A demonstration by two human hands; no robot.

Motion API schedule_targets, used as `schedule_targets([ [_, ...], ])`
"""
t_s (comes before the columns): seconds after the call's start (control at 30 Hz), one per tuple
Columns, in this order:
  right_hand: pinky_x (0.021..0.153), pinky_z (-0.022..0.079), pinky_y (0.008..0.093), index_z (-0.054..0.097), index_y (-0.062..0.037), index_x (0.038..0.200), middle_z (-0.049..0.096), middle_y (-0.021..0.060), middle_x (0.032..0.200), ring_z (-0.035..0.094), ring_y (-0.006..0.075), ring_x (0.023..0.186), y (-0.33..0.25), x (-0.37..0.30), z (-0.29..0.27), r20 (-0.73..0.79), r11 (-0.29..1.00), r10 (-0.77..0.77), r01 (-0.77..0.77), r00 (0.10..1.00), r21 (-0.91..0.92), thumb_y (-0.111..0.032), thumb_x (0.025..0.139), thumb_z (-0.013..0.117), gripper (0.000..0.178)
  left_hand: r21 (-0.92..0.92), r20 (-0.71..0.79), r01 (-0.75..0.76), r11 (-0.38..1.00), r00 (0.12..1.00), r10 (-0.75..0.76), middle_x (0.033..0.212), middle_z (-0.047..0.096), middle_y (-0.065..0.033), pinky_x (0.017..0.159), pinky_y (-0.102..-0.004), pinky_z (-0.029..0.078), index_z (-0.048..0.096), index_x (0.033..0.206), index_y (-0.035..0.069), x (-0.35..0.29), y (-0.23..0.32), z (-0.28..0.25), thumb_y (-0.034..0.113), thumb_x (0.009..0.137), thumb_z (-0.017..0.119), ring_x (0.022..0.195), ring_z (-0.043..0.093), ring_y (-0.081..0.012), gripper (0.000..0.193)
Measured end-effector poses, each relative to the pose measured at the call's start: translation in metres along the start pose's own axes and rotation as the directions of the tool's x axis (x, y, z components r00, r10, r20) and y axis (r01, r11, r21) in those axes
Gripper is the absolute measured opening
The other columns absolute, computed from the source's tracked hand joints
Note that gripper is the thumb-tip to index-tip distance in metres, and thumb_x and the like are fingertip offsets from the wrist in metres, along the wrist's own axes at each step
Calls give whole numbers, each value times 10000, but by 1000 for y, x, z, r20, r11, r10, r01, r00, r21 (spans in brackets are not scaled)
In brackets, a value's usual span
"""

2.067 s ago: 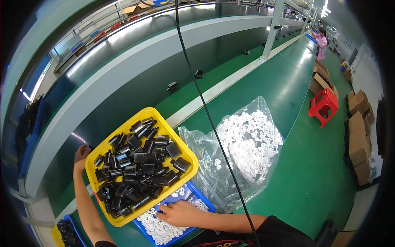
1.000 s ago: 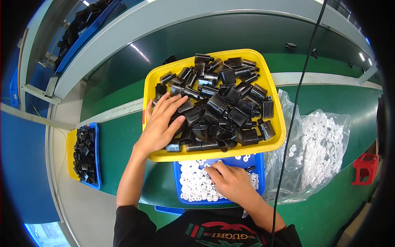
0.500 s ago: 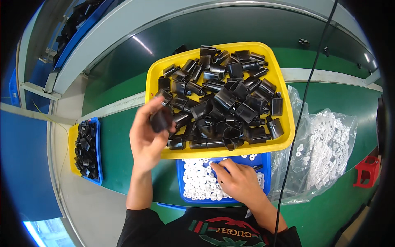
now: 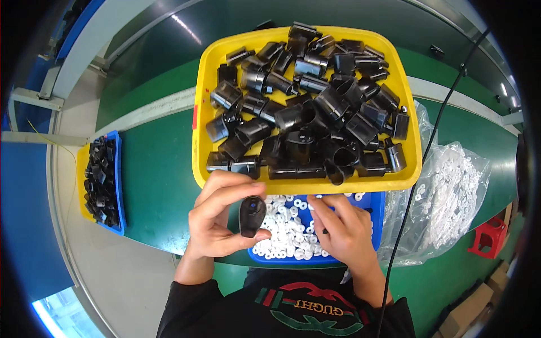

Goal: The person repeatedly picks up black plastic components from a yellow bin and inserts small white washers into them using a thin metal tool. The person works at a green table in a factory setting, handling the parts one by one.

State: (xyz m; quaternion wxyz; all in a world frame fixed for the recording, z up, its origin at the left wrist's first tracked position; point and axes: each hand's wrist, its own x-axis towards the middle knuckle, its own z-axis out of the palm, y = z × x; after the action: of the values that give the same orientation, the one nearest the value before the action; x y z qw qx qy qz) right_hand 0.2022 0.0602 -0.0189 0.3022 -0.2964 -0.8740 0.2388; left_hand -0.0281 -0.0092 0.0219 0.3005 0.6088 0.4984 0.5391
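Left hand [image 4: 217, 222] grips a black plastic part [image 4: 252, 216]; right hand [image 4: 344, 231] rests in white rings [image 4: 287, 231].

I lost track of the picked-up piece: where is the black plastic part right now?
In the head view, the black plastic part is pinched in the left hand, just below the yellow tray and left of the blue bin of white rings.

I wear a black top with a red and green stripe across the chest; my left hand [image 4: 217, 222] and right hand [image 4: 345, 232] are bare, without gloves.
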Motion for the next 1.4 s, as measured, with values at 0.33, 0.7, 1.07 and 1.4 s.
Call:
schedule_targets([
  [0.33, 516, 486, 294, 686, -30, 1005, 610, 62, 851, 614, 197, 598, 4, 1, 7, -68, 997, -36, 31, 997, -73, 40, 632, 743, 385, 123, 147, -81, 989, 987, 63, 1050, 604, -178, 731, -326, 537, 625, 1152, -70, -1, -13, 3, 122, 667, 884, 903, 657, -261, 582],
  [0.7, 536, 480, 266, 697, -8, 1105, 636, 113, 920, 605, 176, 631, -22, 11, -31, -109, 988, 54, -37, 993, 152, 75, 737, 709, 378, 86, 117, -8, 996, 993, -2, 1101, 674, -189, 891, -374, 520, 596, 1195, -56, -4, -13, 10, 52, 675, 858, 1015, 658, -304, 592],
  [1.07, 545, 472, 226, 703, -50, 1115, 618, 98, 1055, 625, 150, 739, -37, 24, -31, -10, 907, -23, 25, 1000, 420, 32, 642, 842, 500, -262, 286, 137, 955, 956, -58, 1176, 689, -147, 979, -365, 485, 465, 1356, -9, -10, -16, 18, -59, 675, 642, 1121, 655, -285, 706],
  [1.4, 660, 567, 286, 692, -18, 1118, 588, 136, 1080, 644, 212, 859, -27, 18, -13, 4, 896, -10, 7, 1000, 444, -44, 619, 871, 531, -257, 276, 141, 956, 959, -67, 1251, 650, -141, 938, -350, 509, 468, 1350, -8, -13, -20, 18, -30, 677, 690, 1126, 651, -270, 709],
])
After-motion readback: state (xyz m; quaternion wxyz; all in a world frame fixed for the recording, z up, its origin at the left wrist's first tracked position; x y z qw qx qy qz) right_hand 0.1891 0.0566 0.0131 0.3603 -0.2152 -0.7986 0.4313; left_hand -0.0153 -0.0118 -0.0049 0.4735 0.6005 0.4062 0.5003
